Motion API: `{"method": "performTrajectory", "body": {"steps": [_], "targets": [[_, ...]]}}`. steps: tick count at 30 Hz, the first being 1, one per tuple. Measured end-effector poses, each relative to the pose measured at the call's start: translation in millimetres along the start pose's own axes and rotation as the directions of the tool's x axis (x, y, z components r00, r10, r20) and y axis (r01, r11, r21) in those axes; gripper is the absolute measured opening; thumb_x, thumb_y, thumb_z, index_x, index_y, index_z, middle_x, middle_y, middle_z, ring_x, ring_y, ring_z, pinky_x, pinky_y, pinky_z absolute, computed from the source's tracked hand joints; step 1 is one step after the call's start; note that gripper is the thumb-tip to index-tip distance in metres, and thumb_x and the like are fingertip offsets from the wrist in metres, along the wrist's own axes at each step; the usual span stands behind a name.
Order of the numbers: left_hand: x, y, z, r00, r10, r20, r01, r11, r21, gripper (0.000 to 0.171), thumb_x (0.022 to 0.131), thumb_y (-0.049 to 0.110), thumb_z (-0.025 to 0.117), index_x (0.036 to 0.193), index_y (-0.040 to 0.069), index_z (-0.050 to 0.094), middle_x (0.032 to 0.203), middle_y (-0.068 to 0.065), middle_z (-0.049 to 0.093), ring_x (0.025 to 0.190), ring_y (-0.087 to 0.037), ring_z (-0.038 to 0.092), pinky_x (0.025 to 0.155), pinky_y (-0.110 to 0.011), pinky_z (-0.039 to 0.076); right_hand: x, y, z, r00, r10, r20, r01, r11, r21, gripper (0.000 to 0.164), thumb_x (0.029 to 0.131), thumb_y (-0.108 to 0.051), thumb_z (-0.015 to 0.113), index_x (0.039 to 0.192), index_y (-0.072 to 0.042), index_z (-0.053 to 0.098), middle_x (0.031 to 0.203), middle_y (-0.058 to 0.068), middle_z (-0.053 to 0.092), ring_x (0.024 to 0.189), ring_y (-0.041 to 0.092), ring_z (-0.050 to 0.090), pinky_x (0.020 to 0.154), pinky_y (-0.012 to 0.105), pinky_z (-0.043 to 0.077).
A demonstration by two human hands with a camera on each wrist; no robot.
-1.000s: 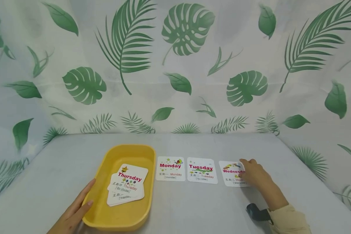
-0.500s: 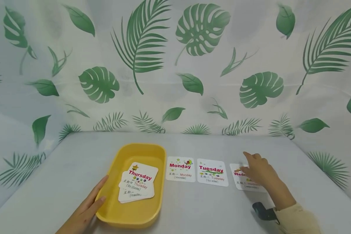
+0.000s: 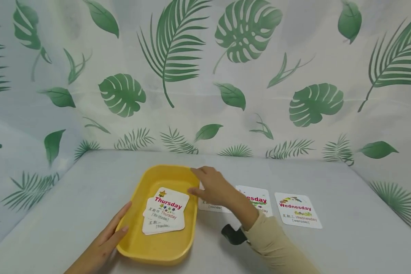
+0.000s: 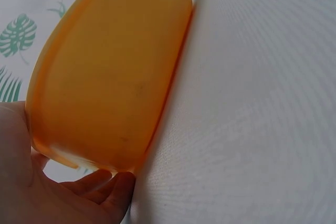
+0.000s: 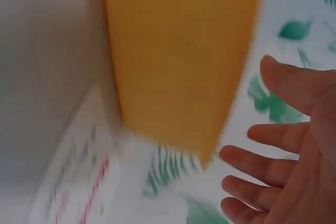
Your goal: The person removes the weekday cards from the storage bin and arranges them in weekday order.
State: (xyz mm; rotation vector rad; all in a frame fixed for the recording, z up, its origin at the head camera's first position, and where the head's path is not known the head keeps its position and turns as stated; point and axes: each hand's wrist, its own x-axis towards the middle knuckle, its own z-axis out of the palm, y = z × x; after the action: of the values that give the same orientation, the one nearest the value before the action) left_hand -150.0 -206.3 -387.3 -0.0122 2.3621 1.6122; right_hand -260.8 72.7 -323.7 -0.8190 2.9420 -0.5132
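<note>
My left hand (image 3: 102, 239) holds the left side of a yellow plastic tray (image 3: 123, 245); the left wrist view has the fingers curled at the tray's end and the thumb by its rim. Inside lie several white weekday cards in a loose pile, the Thursday card (image 3: 172, 201) on top. My right hand (image 3: 215, 186), fingers spread and holding nothing, is over the tray's right rim. It covers most of the Monday card (image 3: 214, 207). Beside that lie the Tuesday card (image 3: 262, 194), partly hidden by the forearm, and the Wednesday card (image 3: 298, 211), fully visible.
A pale cloth covers the table (image 3: 356, 236). Behind it and at both sides hangs a white curtain (image 3: 191, 102) printed with green leaves. A black device (image 3: 233, 234) is strapped at my right wrist, by the beige sleeve (image 3: 274, 243).
My right hand has left the Wednesday card and swung left to the tray's right rim. Wednesday now lies uncovered. The head view has shifted, while my left hand stays on the tray.
</note>
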Motion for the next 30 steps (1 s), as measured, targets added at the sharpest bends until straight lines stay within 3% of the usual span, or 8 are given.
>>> {"method": "performTrajectory", "body": {"steps": [3,7,12,17,22,26,28,30], "targets": [[0.5,1.4,0.9,1.000,-0.015,-0.004,0.015,1.000,0.014,0.061,0.094,0.048,0.038,0.146,0.032,0.010,0.155,0.001,0.001,0.141,-0.029,-0.001,0.109,-0.057,0.006,11,-21,18,0.997,-0.019,0.077,0.028,0.992,-0.119,0.070,0.083,-0.050,0.059,0.137,-0.009,0.041,0.134,0.013,0.047,0.125,0.028,0.041,0.108,0.043,0.030],[1.9,2.2,1.7,1.000,-0.024,0.008,0.024,1.000,0.004,0.063,0.094,0.049,0.037,0.147,0.031,0.008,0.155,-0.001,0.000,0.141,-0.029,-0.002,0.109,-0.057,0.006,19,-37,35,0.986,0.043,0.159,0.002,0.963,-0.270,0.085,0.074,-0.063,0.061,0.136,-0.008,0.043,0.131,0.008,0.052,0.131,0.024,0.036,0.114,0.042,0.016],[1.7,1.5,1.9,0.999,-0.048,0.019,0.048,0.999,-0.010,0.063,0.093,0.051,0.037,0.146,0.033,0.008,0.155,-0.003,-0.002,0.141,-0.032,-0.003,0.108,-0.058,0.007,18,-47,41,0.973,0.134,0.188,-0.052,0.921,-0.387,0.098,0.063,-0.070,0.064,0.137,-0.009,0.042,0.127,0.006,0.057,0.131,0.023,0.036,0.114,0.041,0.010],[3.2,0.6,2.8,0.998,-0.051,0.024,0.051,0.998,-0.029,0.064,0.094,0.051,0.037,0.147,0.031,0.007,0.155,-0.003,-0.003,0.141,-0.031,-0.004,0.108,-0.060,0.004,19,-50,42,0.972,0.142,0.189,-0.039,0.885,-0.464,0.090,0.060,-0.068,0.068,0.131,-0.017,0.049,0.117,0.003,0.062,0.116,0.021,0.049,0.114,0.042,0.011],[3.4,-0.6,2.5,0.999,-0.040,0.018,0.041,0.998,-0.038,0.063,0.095,0.048,0.037,0.147,0.030,0.008,0.155,-0.003,-0.002,0.141,-0.030,-0.003,0.108,-0.060,0.003,19,-48,45,0.980,0.114,0.163,-0.027,0.888,-0.460,0.088,0.056,-0.066,0.072,0.129,-0.022,0.050,0.116,0.003,0.057,0.112,0.021,0.049,0.113,0.043,0.013],[3.2,-2.0,2.2,0.999,-0.043,0.024,0.045,0.997,-0.060,0.063,0.095,0.047,0.038,0.147,0.030,0.008,0.155,-0.003,-0.002,0.140,-0.029,-0.003,0.108,-0.060,0.002,19,-46,47,0.990,0.087,0.111,-0.037,0.920,-0.390,0.094,0.054,-0.060,0.077,0.134,-0.024,0.043,0.109,0.005,0.049,0.104,0.019,0.046,0.111,0.042,0.018],[3.7,-2.0,2.2,0.999,-0.044,0.027,0.045,0.997,-0.060,0.064,0.094,0.048,0.038,0.147,0.030,0.007,0.155,-0.003,-0.002,0.140,-0.030,-0.003,0.107,-0.061,0.002,19,-45,47,0.994,0.076,0.082,-0.044,0.938,-0.343,0.097,0.053,-0.057,0.080,0.136,-0.024,0.041,0.103,0.004,0.044,0.099,0.018,0.044,0.106,0.037,0.026],[4.4,-1.9,2.3,0.999,-0.040,0.029,0.042,0.998,-0.055,0.065,0.094,0.049,0.038,0.147,0.029,0.006,0.155,-0.003,-0.003,0.140,-0.030,-0.003,0.107,-0.061,0.002,19,-44,47,0.996,0.071,0.056,-0.053,0.961,-0.271,0.097,0.054,-0.051,0.082,0.137,-0.027,0.040,0.099,0.002,0.040,0.090,0.018,0.042,0.091,0.030,0.036]]}}
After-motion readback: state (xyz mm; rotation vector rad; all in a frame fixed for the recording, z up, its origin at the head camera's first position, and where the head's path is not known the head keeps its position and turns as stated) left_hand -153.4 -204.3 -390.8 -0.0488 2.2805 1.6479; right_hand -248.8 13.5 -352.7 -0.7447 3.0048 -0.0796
